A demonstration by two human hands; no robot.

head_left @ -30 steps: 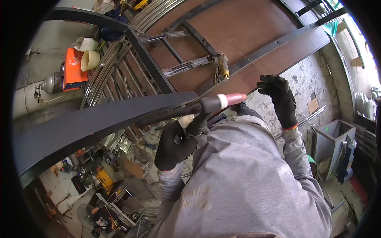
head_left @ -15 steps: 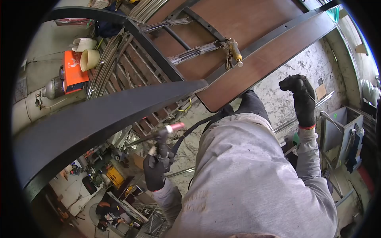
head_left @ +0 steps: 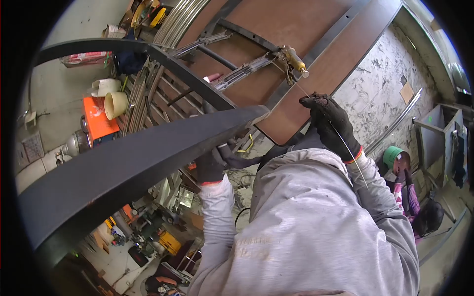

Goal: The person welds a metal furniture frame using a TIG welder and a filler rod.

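Observation:
My right hand, in a dark glove, pinches a thin metal rod beside the near corner of the brown board. One end of the rod points at the metal frame, the other hangs over my forearm. A dark metal beam crosses in front of my left hand and hides part of its fingers. This gloved hand is closed on a torch with a pinkish nozzle, which shows beyond the beam. A yellow-handled clamp sits on the frame above the board.
Metal tubes lie at the upper left near an orange box, yellowish cups and a gas cylinder. At the right, another person crouches by a green round container and a grey metal cabinet. Tools lie at lower left.
My left hand has moved up behind the beam with the torch. My right hand has come left and down to the board's edge with the rod. Another person now shows at the right.

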